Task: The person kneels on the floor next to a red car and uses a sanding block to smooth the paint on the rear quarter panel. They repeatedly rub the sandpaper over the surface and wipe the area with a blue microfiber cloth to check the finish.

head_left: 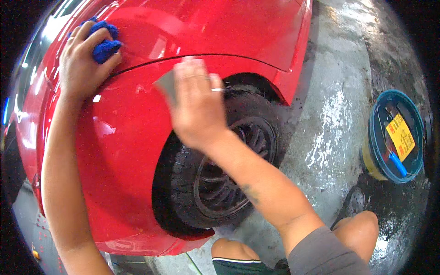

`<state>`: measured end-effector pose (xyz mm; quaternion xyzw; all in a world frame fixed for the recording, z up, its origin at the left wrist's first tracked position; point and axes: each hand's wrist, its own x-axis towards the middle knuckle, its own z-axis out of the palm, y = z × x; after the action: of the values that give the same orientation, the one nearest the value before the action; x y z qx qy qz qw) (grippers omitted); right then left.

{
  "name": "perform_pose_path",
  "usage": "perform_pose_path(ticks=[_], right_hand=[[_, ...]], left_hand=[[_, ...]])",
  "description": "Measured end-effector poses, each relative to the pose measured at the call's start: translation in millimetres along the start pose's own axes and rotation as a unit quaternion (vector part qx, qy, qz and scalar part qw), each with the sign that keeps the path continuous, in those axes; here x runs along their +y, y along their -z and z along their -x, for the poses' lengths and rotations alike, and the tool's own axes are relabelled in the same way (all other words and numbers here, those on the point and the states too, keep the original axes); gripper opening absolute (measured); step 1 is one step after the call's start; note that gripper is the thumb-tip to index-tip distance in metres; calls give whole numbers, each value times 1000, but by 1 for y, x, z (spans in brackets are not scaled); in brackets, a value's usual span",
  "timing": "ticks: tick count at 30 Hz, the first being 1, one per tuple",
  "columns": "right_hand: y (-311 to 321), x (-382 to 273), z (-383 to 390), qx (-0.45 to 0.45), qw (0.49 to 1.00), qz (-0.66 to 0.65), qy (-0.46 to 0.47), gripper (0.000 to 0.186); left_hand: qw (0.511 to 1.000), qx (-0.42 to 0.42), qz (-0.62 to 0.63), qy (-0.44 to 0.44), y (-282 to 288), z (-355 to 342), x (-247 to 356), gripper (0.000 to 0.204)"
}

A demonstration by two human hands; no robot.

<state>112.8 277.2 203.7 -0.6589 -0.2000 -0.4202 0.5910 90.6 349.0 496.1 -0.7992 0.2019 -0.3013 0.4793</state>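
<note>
A glossy red car's rear fender (123, 151) curves around the black wheel (229, 174). My left hand (85, 62) rests on the upper left bodywork, fingers curled around a crumpled blue cloth (106, 46). Above the wheel arch, my right hand (199, 101) lies with its fingers together over a grey sheet (167, 86), pressing it to the red paint. One corner of this thin, flat piece sticks out on the left of the fingers; the rest is hidden under the hand. Motion slightly blurs the right hand. A dark panel gap runs above it.
A round bucket (372, 158) with a teal rim stands on the floor to the right. In it are dark liquid, a yellow printed piece (400, 135) and a blue-handled tool (398, 164). The grey concrete floor (316, 114) looks wet. My bent knees are below the wheel.
</note>
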Motion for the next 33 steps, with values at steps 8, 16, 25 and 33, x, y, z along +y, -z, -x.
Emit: perform_pose_path(ticks=[8,16,25,33], right_hand=[[13,135,21,-80,950,-5,-303,60],[-15,57,37,0,997,-66,-50,59],[17,-21,81,-143,985,-47,78,62],[8,85,16,7,980,-150,-129,50]], left_hand=[[1000,1,-8,-11,2,-4,-4,39],[1000,7,-22,-9,-6,1,-9,41],[1000,15,-10,-18,-1,3,-6,38],[998,49,35,-32,15,-5,7,32]])
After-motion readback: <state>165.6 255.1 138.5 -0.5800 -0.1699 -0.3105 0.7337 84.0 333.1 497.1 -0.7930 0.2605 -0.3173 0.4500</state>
